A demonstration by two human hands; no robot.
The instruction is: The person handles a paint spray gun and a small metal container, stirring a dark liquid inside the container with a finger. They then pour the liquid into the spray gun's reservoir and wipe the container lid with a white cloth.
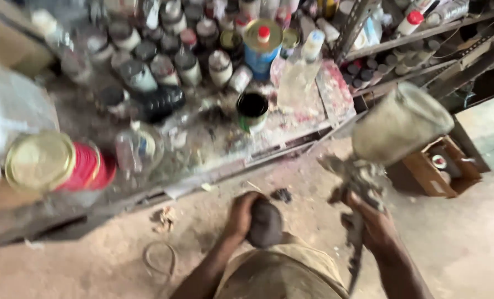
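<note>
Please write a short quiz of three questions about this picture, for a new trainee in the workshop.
1. True or false: the right hand holds a spray gun with a cup on top.
2. What does the left hand grip? A) a brush B) a dark round lid C) a hammer
3. What colour is the side of the large can at the left of the table?

Key: 1 true; 2 B; 3 red.
</note>
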